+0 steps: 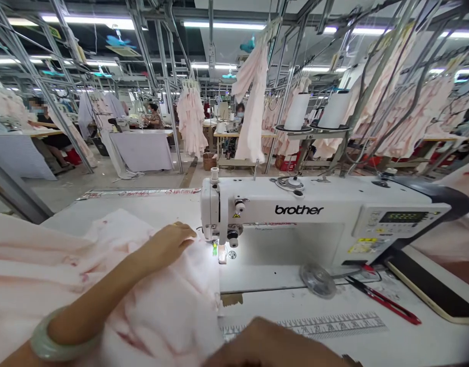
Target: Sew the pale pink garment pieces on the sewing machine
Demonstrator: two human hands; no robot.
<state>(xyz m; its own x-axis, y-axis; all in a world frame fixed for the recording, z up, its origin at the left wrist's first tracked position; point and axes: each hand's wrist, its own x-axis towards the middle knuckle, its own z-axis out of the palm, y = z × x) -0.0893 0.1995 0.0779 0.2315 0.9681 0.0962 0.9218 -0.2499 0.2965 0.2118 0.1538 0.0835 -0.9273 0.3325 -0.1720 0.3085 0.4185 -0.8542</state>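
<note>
Pale pink printed fabric spreads over the left of the sewing table, its right edge running up to the presser foot of a white Brother sewing machine. On top of the cloth, just left of the needle area, lies my left hand, fingers stretched toward the machine and resting flat. A pale green bangle circles that wrist. My right hand is curled at the bottom edge of the view, closed at the fabric's near right edge; its fingertips are cut off by the frame.
Right of the needle lie a clear bobbin-like disc, red-handled thread snips and a phone. A printed ruler scale crosses the table front. Thread cones stand behind the machine. Garments hang beyond, with people at other tables.
</note>
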